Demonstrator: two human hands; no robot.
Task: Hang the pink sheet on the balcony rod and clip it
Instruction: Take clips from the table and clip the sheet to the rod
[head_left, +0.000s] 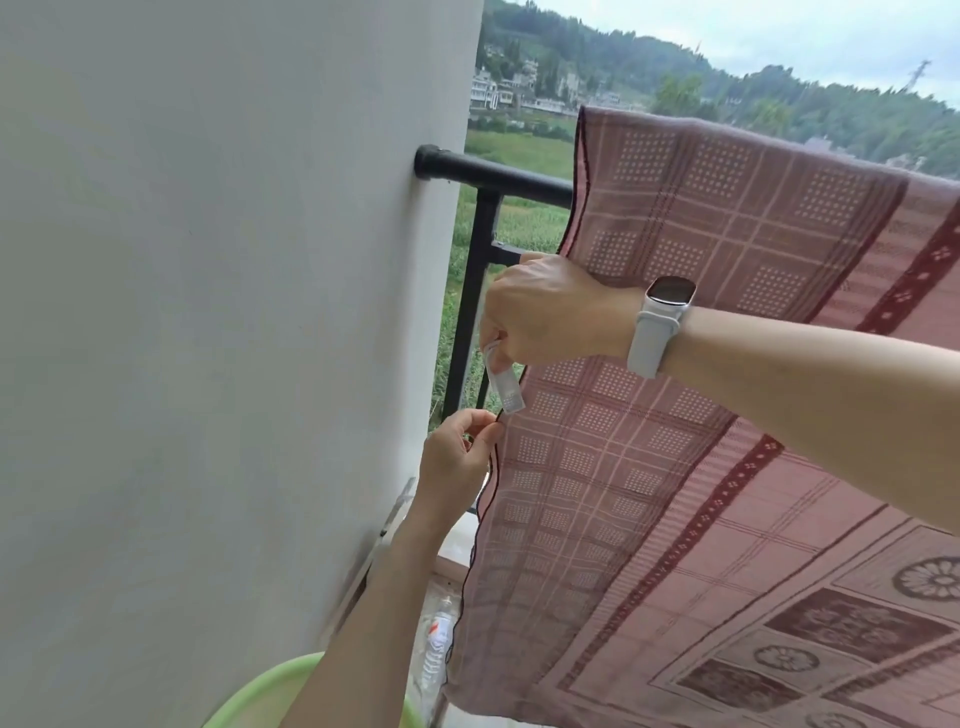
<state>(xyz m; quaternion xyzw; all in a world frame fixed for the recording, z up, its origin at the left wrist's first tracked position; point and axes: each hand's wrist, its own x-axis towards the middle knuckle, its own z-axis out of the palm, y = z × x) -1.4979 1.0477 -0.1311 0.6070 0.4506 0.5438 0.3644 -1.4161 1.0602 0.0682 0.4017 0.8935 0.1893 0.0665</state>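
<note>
Right grip (540, 312) clenches a clear clip (505, 387); left grip (460, 457) pinches the pink sheet (675, 467) edge.

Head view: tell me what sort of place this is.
Most likely a home balcony, raised above open country. A black railing meets a white wall, a pink sheet hangs over it, and fields and hillside houses lie beyond.

Landmark: balcony rod (498, 174) | left of it: white wall (208, 312) blocking | right of it: pink sheet (701, 467) covering | between: narrow gap lying open, black post (470, 312) crossing it
</note>
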